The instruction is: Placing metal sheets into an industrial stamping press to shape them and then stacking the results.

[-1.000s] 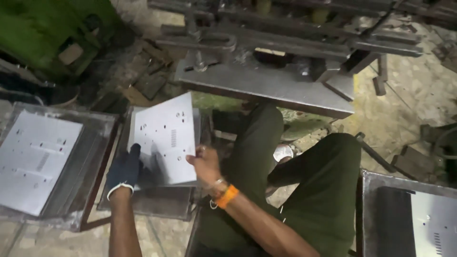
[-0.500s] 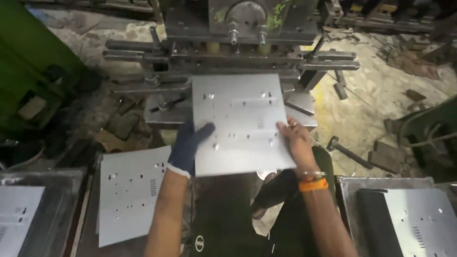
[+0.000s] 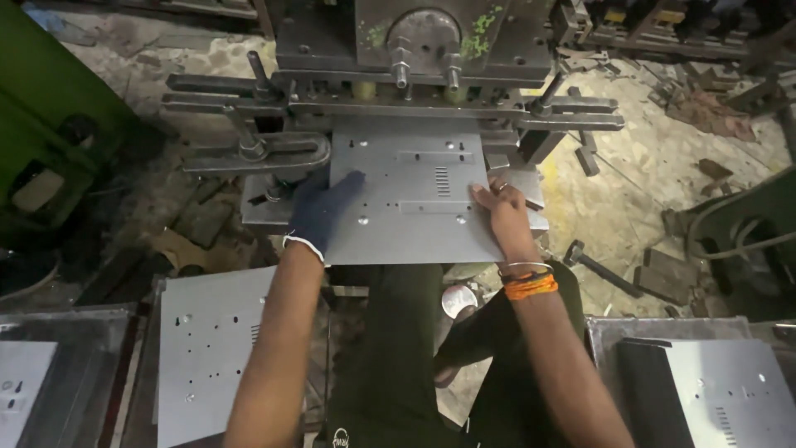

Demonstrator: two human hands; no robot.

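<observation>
A grey metal sheet (image 3: 410, 199) with punched holes and slots lies flat on the bed of a press machine (image 3: 414, 58), its far edge under the machine's head. My left hand (image 3: 322, 207), in a dark blue glove, presses on the sheet's left edge. My right hand (image 3: 502, 217) is bare, with orange bangles at the wrist, and grips the sheet's right edge.
A stack of similar punched sheets (image 3: 211, 348) sits in a tray at lower left. More sheets (image 3: 730, 390) lie in a tray at lower right. My legs in dark trousers (image 3: 390, 357) are below the bed. Scrap metal litters the dirty floor (image 3: 655, 182).
Both hands have carried the sheet from the stack at left up onto the machine bed and pushed it forward under the head. The view has swung toward the machine.
</observation>
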